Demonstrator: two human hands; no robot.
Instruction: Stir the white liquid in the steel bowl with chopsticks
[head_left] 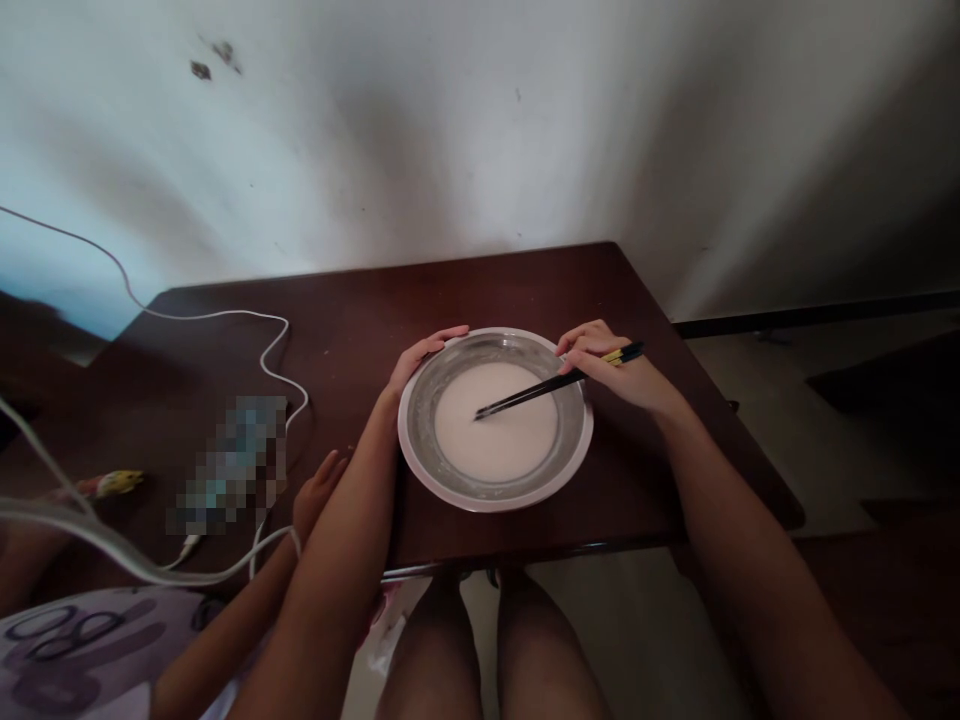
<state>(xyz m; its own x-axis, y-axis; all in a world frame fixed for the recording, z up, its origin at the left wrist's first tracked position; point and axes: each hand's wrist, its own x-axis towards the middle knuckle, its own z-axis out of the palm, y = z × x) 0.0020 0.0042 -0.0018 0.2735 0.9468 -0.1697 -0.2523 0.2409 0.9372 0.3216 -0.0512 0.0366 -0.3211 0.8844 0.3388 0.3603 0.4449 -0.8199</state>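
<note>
A round metal bowl (571, 440) with a pale rim stands on the dark table and holds a smooth, whitish liquid (495, 440). On its left side, my left hand (421, 358) grips the rim, fingers along the far edge and thumb hidden. My right hand (624, 378), above the bowl's right rim, is closed around a pair of black chopsticks (529, 391) with yellow-marked upper ends. They slant down to the left, and their tips dip into the middle of the liquid.
The dark wooden table (480, 285) meets a wall at the back. A white cable (225, 314) crosses its left side near a blurred-out object (236, 460). Beside my left forearm lies another person's hand (315, 492). A small yellow item (116, 483) sits farther left.
</note>
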